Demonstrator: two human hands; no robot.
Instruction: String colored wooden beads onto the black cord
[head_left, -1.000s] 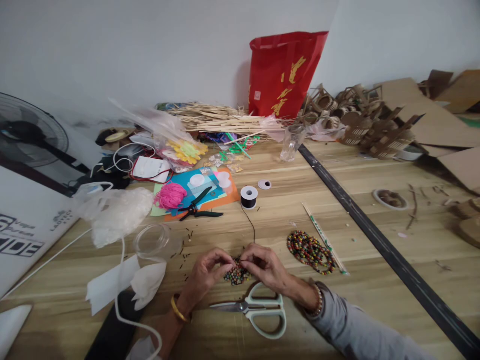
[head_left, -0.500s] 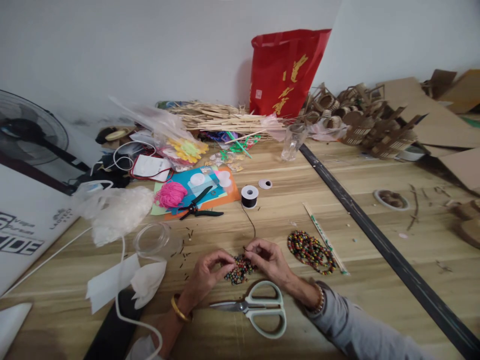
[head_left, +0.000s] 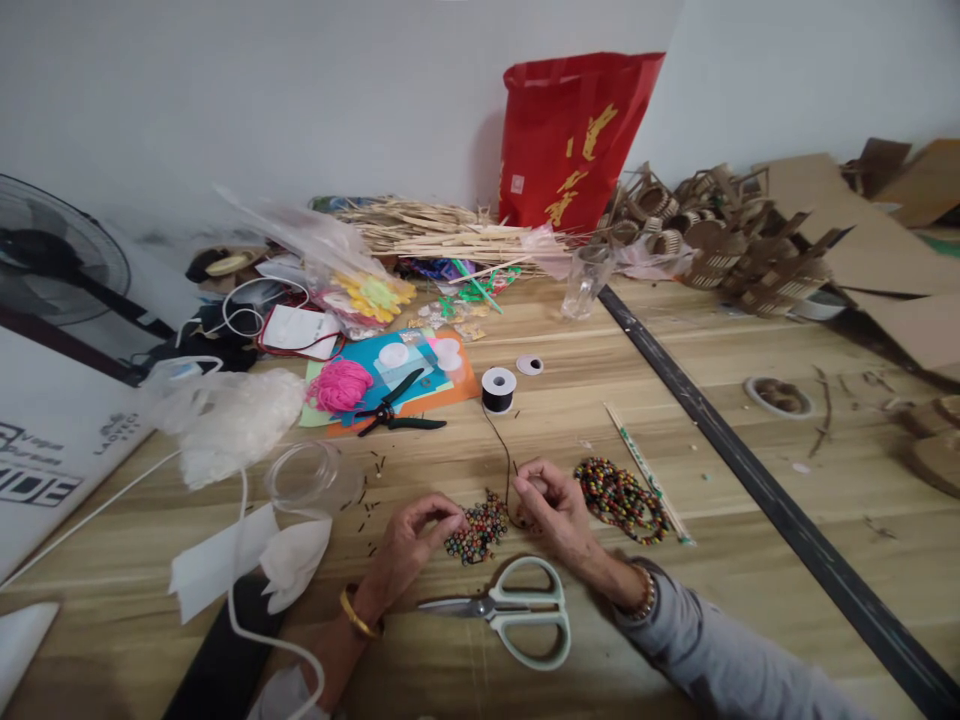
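A pile of small multicoloured beads lies on the wooden table between my two hands. My left hand is at the pile's left edge, thumb and forefinger pinched together; what they hold, if anything, is too small to make out. To the right of the beads, my right hand pinches the end of a thin black cord. The cord runs back to a white spool wound with black. Scissors with pale green handles lie in front of the pile. A strung bead necklace lies coiled beyond my right hand.
Black-handled pliers and pink yarn rest on coloured paper sheets. A clear glass stands near a red bag. Crumpled plastic and a white cable occupy the left. Small woven baskets are heaped at the back right.
My right hand has moved right, away from the beads, drawing the black cord's end with it. My left hand has shifted slightly left and stays pinched at the pile.
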